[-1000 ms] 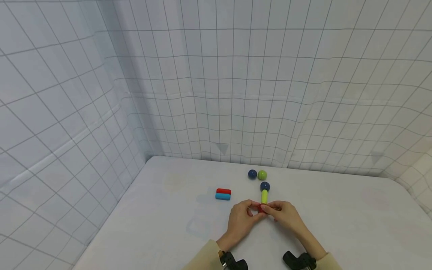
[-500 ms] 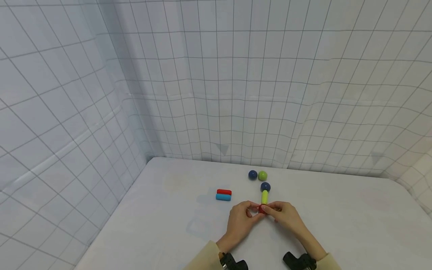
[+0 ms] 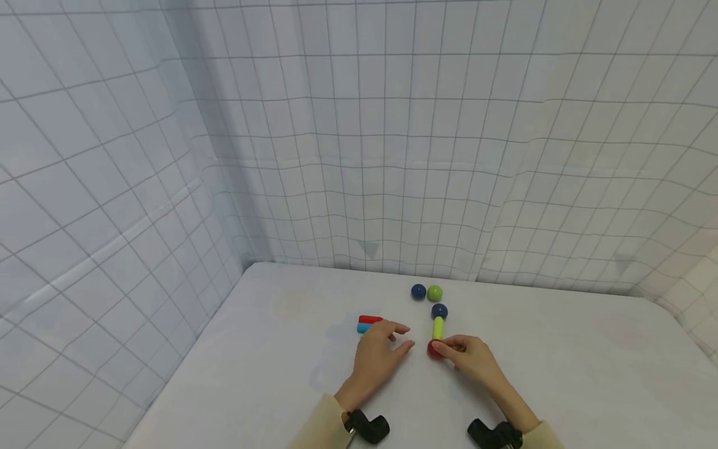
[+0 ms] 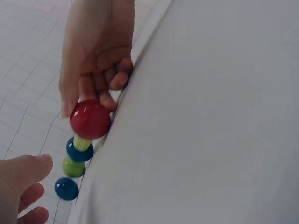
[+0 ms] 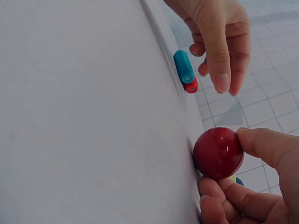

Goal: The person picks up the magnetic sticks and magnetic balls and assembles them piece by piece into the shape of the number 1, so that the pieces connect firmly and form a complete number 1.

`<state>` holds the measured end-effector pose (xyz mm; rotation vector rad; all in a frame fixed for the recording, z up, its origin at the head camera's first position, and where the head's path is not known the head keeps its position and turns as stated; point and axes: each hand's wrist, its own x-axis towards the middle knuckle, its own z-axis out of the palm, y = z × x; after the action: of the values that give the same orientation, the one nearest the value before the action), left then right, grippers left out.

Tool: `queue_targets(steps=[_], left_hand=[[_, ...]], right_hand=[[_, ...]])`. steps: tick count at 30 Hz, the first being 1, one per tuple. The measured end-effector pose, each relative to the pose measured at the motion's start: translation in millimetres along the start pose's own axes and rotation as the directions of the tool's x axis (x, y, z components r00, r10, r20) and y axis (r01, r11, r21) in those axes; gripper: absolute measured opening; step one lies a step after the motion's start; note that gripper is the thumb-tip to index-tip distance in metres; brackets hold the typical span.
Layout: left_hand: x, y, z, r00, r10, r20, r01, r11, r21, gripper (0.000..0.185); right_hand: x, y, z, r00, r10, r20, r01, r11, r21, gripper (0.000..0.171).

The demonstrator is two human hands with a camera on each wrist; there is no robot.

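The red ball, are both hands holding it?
No: the right hand pinches the red ball, while the left hand is apart from it, with a visible gap between them.

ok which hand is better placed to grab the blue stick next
Probably the left hand: it holds nothing and is close to the blue stick, while the right hand is farther away and has the red ball pinched.
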<state>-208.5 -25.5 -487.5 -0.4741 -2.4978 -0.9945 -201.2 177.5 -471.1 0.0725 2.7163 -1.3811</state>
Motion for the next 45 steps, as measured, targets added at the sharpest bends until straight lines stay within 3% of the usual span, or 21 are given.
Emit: queue_targets(steps=[7,18,26,36,45], left_hand=[[11.6,-32.5,-24.4,0.985,0.128,-0.115,-0.122,0.991,0.055,0.027],[13.4,-59.2,-38.6,0.992,0.118,-0.055,-0.108,0.982,0.154,0.032],[12.0,-62.4,-39.3,0.989,0.133,-0.057,-0.124,0.983,0.134,0.031],[11.5,-61.8,-39.7,1.000,0.030,-0.009,-0.029,0.996,0.084,0.026],[8.8,-62.5,-39.3,1.000,0.001,0.002,-0.001,0.998,0.056,0.020]], right_hand=[[-0.3,-0.4,0.4,1.000,-0.025,-0.008,0.025,0.999,-0.020,0.035],[-1.4,-1.3,0.2,1.000,-0.014,-0.007,0.014,1.000,-0.019,0.037],[-2.5,-2.2,-0.8,1.000,-0.005,0.003,0.005,1.000,-0.005,0.038],[-2.8,-4.2,-1.5,1.000,0.003,0.004,-0.003,1.000,-0.002,0.039],[-3.2,-3.2,-1.0,1.000,0.009,0.003,-0.009,1.000,-0.006,0.039]])
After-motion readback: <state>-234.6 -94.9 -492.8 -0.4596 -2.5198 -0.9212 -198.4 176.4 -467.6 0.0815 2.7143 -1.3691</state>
